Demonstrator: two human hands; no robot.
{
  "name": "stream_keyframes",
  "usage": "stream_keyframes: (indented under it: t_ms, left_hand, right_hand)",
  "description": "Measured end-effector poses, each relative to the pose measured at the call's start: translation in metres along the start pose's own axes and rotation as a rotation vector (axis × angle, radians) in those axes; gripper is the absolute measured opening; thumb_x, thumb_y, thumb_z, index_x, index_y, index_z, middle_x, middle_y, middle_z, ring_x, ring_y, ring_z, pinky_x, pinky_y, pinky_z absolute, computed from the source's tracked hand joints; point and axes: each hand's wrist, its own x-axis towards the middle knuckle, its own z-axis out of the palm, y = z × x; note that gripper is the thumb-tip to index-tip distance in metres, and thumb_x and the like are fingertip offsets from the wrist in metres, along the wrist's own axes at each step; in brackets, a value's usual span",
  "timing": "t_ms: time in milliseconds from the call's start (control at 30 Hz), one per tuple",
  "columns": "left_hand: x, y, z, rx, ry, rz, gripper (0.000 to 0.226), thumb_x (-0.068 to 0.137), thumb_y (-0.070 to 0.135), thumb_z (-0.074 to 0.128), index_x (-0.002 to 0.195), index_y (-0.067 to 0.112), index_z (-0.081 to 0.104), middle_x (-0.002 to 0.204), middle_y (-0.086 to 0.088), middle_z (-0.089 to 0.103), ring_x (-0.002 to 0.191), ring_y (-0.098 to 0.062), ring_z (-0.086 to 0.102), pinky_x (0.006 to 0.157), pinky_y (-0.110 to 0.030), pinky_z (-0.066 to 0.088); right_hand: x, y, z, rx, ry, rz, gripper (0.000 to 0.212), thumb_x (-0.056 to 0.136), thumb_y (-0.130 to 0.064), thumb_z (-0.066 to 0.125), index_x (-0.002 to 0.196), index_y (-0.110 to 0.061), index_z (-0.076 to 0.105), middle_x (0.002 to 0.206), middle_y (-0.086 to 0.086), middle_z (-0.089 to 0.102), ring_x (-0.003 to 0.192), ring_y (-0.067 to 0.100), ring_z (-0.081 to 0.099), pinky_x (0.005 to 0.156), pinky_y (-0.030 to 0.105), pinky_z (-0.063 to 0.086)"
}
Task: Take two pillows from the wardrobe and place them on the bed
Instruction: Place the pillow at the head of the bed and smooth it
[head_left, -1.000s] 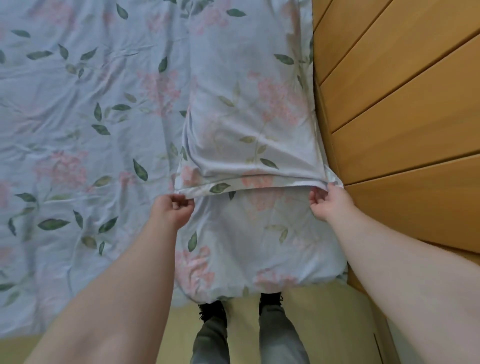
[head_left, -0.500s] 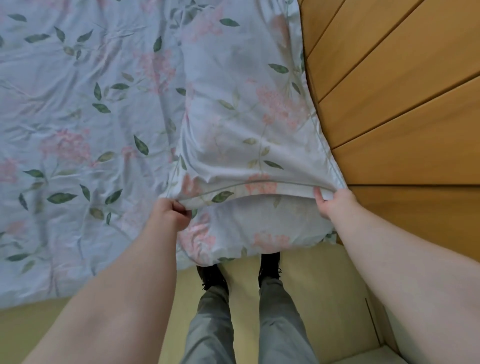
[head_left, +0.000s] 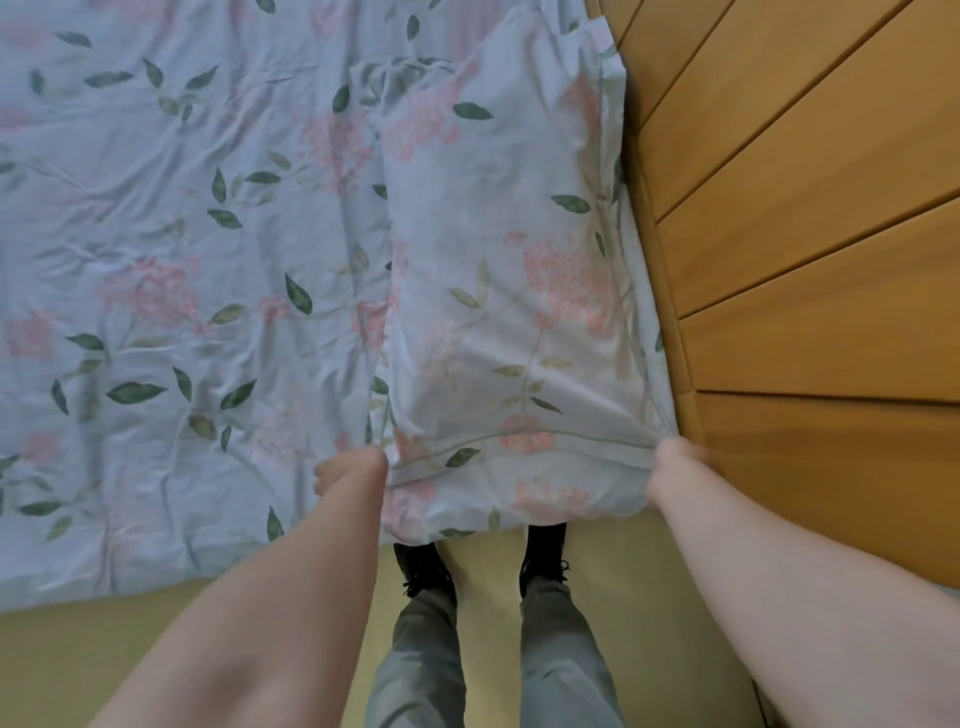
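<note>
A flat pillow (head_left: 498, 260) in a pale blue case with pink flowers and green leaves lies on the bed (head_left: 156, 260), along its right side by the wooden headboard. The bed's sheet has the same print. My left hand (head_left: 350, 470) grips the pillow's near left corner. My right hand (head_left: 672, 465) grips its near right corner. Both hands are closed on the fabric hem, which is pulled taut between them. Only this one pillow is in view.
The slatted wooden headboard (head_left: 805, 260) stands tight against the pillow's right edge. The bed's near edge (head_left: 208, 577) runs across the frame, with yellowish floor (head_left: 104, 665) below it. My legs and black shoes (head_left: 426, 571) stand at the bed's corner.
The pillow's near edge has been drawn back toward me and lowered flat near the mattress edge. Both hands kept their grip on the corners and moved with it.
</note>
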Motion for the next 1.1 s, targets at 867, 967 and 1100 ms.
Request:
stream_keyframes:
  t_ms: [867, 967, 1100]
  left_hand:
    - [-0.051, 0.015, 0.033, 1.256, -0.339, 0.563, 0.063, 0.102, 0.024, 0.037, 0.159, 0.004, 0.018, 0.151, -0.018, 0.047, 0.133, -0.032, 0.051, 0.109, -0.04, 0.043]
    - [-0.091, 0.012, -0.002, 1.146, -0.302, 0.596, 0.051, 0.1, 0.02, 0.043, 0.15, 0.009, 0.042, 0.137, -0.014, 0.059, 0.117, -0.029, 0.062, 0.093, -0.036, 0.051]
    - [-0.162, 0.014, -0.062, 0.879, -0.246, 0.717, 0.049, 0.101, 0.037, 0.043, 0.145, 0.016, 0.049, 0.145, -0.012, 0.055, 0.128, -0.03, 0.054, 0.101, -0.037, 0.045]
  right_hand:
    - [0.005, -0.02, 0.051, -1.487, -0.264, -0.68, 0.067, 0.106, -0.036, 0.03, 0.162, -0.011, 0.002, 0.16, 0.022, 0.034, 0.142, 0.04, 0.04, 0.11, 0.044, 0.038]
    - [-0.053, -0.033, 0.031, -1.418, -0.251, -0.838, 0.055, 0.106, -0.029, 0.032, 0.156, -0.008, 0.026, 0.147, 0.02, 0.051, 0.13, 0.039, 0.052, 0.098, 0.041, 0.046]
    - [-0.142, -0.051, 0.009, -1.291, -0.332, -1.04, 0.042, 0.106, -0.029, 0.031, 0.136, -0.008, 0.051, 0.133, 0.02, 0.06, 0.12, 0.038, 0.057, 0.096, 0.04, 0.046]
